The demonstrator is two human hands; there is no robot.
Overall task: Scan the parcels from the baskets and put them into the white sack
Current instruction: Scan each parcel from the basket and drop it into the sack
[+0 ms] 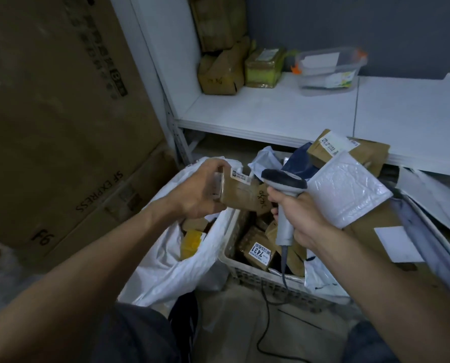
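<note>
My left hand (200, 189) grips a small brown cardboard parcel (242, 195) with a white label, held above the edge between sack and basket. My right hand (299, 216) holds a grey barcode scanner (284, 187) by its handle, its head close to the parcel's right end. The white sack (166, 258) lies open at lower left with brown and yellow parcels inside. A white plastic basket (247, 273) to the right of the sack is full of brown boxes, one labelled 7431 (259, 252). A white padded mailer (347, 192) lies on the pile beside my right hand.
A white shelf (284, 113) behind the basket carries brown and yellow-green parcels and a clear plastic tub (328, 69). Large cardboard boxes (56, 121) stand at left. The scanner's black cable (265, 310) trails over the floor. More mailers and boxes pile up at right (415, 231).
</note>
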